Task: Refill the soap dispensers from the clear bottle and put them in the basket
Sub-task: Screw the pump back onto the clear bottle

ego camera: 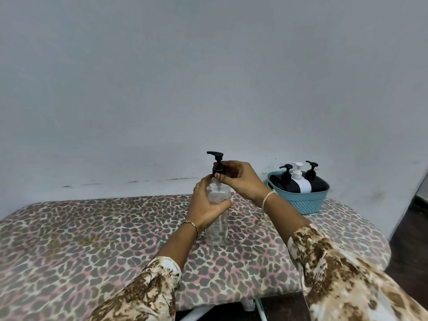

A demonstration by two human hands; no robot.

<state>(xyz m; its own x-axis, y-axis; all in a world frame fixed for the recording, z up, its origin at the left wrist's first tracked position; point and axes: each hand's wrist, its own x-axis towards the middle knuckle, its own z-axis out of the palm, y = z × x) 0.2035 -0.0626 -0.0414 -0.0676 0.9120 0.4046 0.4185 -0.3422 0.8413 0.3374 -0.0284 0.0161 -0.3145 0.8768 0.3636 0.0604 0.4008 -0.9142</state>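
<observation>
Big plain grey wall (208,77) fills most of the view. Below it is a padded table (92,239) with a leopard-print cover in grey, pink and cream. The person's two sleeves (335,274) come in from the near edge, both in a brown-and-cream blotchy print.

Over at the far right corner of the table sits a teal plastic basket (305,200) with a woven-look lower wall. Three pump dispensers stand packed side by side in it: a black dispenser (281,183) on the left, a white dispenser (301,184) in the middle and another black one (317,180) on the right.

The clear bottle (217,230) stands upright on the table about midway along it, nearer the far edge than the near one, well apart from the basket. Honestly can't tell if there's any liquid in it, since the plastic just shows the print behind.

The left hand (206,205) is wrapped round the bottle's body, thumb across the front. The right hand (240,179) is up top, fingers and thumb pinching the collar of the black pump (216,162), whose nozzle points left.

Small stuff: a thin bracelet (192,225) on the left wrist, a pale bangle (268,198) on the right, and a ring (196,187) on a left finger.
</observation>
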